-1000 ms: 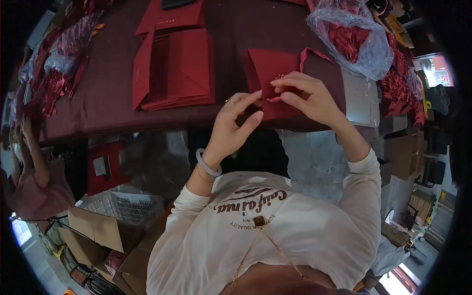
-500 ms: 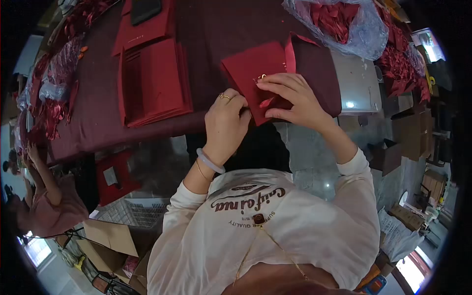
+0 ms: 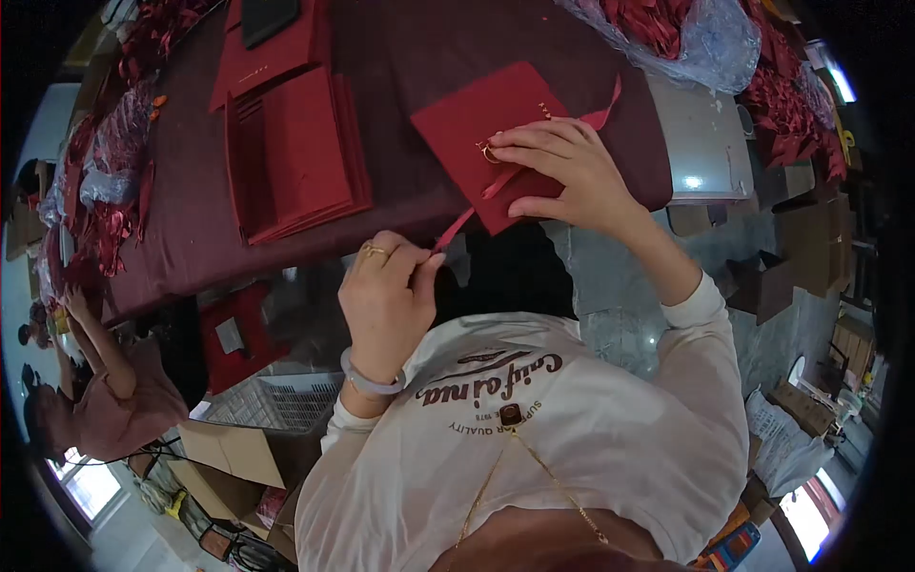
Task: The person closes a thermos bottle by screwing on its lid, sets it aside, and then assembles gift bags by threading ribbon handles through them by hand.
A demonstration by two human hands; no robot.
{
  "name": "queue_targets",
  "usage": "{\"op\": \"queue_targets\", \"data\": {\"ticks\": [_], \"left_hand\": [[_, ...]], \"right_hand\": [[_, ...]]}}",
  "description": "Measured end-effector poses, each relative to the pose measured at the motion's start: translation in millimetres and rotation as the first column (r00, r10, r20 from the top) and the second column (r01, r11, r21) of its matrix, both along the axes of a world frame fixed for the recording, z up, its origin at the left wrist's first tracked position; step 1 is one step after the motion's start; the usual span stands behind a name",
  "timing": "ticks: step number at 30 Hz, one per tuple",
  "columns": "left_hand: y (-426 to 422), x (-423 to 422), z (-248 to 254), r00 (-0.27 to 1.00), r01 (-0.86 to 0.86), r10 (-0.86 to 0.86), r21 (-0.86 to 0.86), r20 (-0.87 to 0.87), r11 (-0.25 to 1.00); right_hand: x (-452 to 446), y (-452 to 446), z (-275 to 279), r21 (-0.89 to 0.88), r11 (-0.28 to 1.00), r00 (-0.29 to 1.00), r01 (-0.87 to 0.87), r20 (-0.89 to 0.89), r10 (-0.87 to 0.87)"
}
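Observation:
A red folded card (image 3: pixel 467 114) with small gold marks lies tilted near the table's front edge. A narrow red ribbon (image 3: pixel 459 227) stretches from its lower left edge to my left hand (image 3: pixel 386 300), which is closed in a pinch on the ribbon's end. My right hand (image 3: pixel 581 176) rests on the card with fingers stretched out and thumb apart. More of the red ribbon shows beneath that hand and past the card's upper right. What the right palm covers is hidden.
Left on the dark red tablecloth (image 3: pixel 391 57) is a stack of red folders (image 3: pixel 300 157), with a black phone (image 3: pixel 269 19) behind. A plastic bag (image 3: pixel 715 48) of red ribbons sits at upper right. Another person (image 3: pixel 124 391) works at far left.
My left hand has drawn back toward my body and left, pulling a length of ribbon out from the card's edge. My right hand stays on the card.

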State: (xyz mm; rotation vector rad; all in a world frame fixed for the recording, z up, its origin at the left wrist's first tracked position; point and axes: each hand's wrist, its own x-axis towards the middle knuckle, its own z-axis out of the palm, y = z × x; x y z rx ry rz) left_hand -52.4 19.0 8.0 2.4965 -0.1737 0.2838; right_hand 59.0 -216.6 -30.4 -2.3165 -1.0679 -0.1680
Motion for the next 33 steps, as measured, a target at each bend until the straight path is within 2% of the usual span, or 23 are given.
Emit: {"op": "queue_targets", "data": {"ticks": [2, 4, 5, 6, 8, 11, 12, 13, 16, 17, 19, 21, 22, 23, 24, 25, 26, 27, 28, 29, 31, 32, 33], "left_hand": [[15.5, -11.4, -2.6, 0.998, -0.041, 0.040, -0.018, -0.040, 0.999], [26.7, -18.7, -9.0, 0.969, -0.154, 0.138, -0.066, -0.205, 0.986], [28.4, -22.7, -13.4, 0.975, -0.156, 0.160, 0.035, -0.155, 0.987], [23.4, -23.2, -11.6, 0.974, -0.165, 0.168, 0.031, -0.151, 0.986], [-0.1, -20.8, -1.8, 0.973, -0.196, 0.201, -0.050, 0.114, 0.979], [-22.7, -0.1, 1.3, 0.993, -0.040, 0.071, -0.284, 0.098, 0.958], [-27.3, 14.3, 2.0, 0.997, -0.060, 0.074, -0.326, 0.031, 0.944], [-31.7, 28.7, -2.6, 0.993, -0.089, 0.110, -0.307, 0.050, 0.947], [-37.5, 58.9, -19.5, 0.972, -0.140, 0.177, -0.219, 0.156, 0.966], [-40.5, 62.8, -21.3, 0.977, -0.164, 0.187, -0.199, 0.105, 0.966], [-44.2, 65.3, -20.2, 0.978, -0.189, 0.203, -0.187, 0.056, 0.964], [-42.8, 65.3, -19.8, 0.969, -0.234, 0.187, -0.360, -0.161, 0.903], [-42.9, 64.3, -20.9, 0.968, -0.239, 0.192, -0.365, -0.160, 0.900], [-42.7, 61.7, -23.5, 0.973, -0.230, 0.189, -0.471, -0.134, 0.852], [-42.0, 59.0, -25.9, 0.976, -0.219, 0.190, -0.569, -0.111, 0.793], [-41.4, 58.0, -27.5, 0.973, -0.228, 0.197, -0.567, -0.117, 0.792], [-41.1, 58.1, -28.7, 0.975, -0.221, 0.173, -0.628, -0.138, 0.747], [-40.8, 58.7, -29.8, 0.978, -0.210, 0.143, -0.685, -0.154, 0.697], [-40.7, 58.8, -32.9, 0.978, -0.207, 0.139, -0.684, -0.154, 0.699], [-41.0, 59.1, -37.2, 0.980, -0.199, 0.115, -0.729, -0.165, 0.655], [-41.6, 59.6, -39.9, 0.980, -0.193, 0.090, -0.774, -0.175, 0.603], [-40.8, 59.0, -40.3, 0.981, -0.189, 0.081, -0.784, -0.175, 0.591], [-40.0, 58.0, -40.8, 0.981, -0.187, 0.076, -0.793, -0.177, 0.580]], "right_hand": [[0.7, 0.4, 1.5, -0.004, 1.000, 1.000, -0.006, 0.007, 0.006], [0.4, 1.4, 3.4, -0.024, 1.000, 1.000, -0.011, 0.003, 0.011], [0.3, 1.9, 3.5, -0.026, 1.000, 1.000, -0.018, 0.005, 0.019], [0.4, 2.0, 3.8, -0.020, 1.000, 1.000, -0.017, 0.013, 0.018], [0.6, 1.0, 5.4, -0.026, 0.999, 0.999, -0.027, 0.028, 0.027], [-1.1, -4.9, 12.5, 0.165, 0.986, 0.999, -0.006, 0.047, -0.001], [-2.1, -9.7, 16.6, 0.212, 0.977, 0.999, 0.017, 0.038, -0.026], [-1.5, -16.4, 21.9, 0.227, 0.972, 0.997, 0.060, 0.027, -0.067], [11.1, -38.3, 29.0, 0.100, 0.975, 0.973, 0.197, 0.105, -0.207], [13.7, -46.7, 28.3, 0.092, 0.977, 0.972, 0.194, 0.116, -0.204], [17.2, -64.2, 23.7, -0.077, 0.961, 0.957, 0.266, 0.138, -0.254], [21.3, -78.6, 20.3, -0.077, 0.964, 0.964, 0.253, 0.099, -0.245], [20.8, -84.8, 21.6, -0.093, 0.967, 0.970, 0.235, 0.077, -0.229], [18.7, -91.3, 20.6, -0.107, 0.970, 0.976, 0.218, 0.051, -0.213], [15.6, -96.7, 17.3, 0.053, 0.957, 0.946, 0.286, -0.174, -0.273], [14.8, -102.7, 18.0, 0.052, 0.959, 0.947, 0.280, -0.181, -0.266], [13.5, -107.7, 20.2, 0.274, 0.928, 0.905, 0.254, -0.407, -0.127], [12.5, -111.0, 21.9, 0.480, 0.833, 0.819, 0.274, -0.571, 0.060], [12.6, -114.5, 20.2, 0.571, 0.713, 0.661, 0.407, -0.723, 0.202], [13.4, -113.8, 19.0, 0.570, 0.712, 0.663, 0.410, -0.722, 0.197], [15.3, -102.1, 20.0, 0.634, 0.484, 0.545, 0.603, -0.770, 0.330], [12.8, -92.1, 21.0, 0.668, 0.398, 0.580, 0.629, -0.744, 0.333], [15.7, -93.0, 18.3, 0.666, 0.403, 0.576, 0.628, -0.745, 0.336]]}}
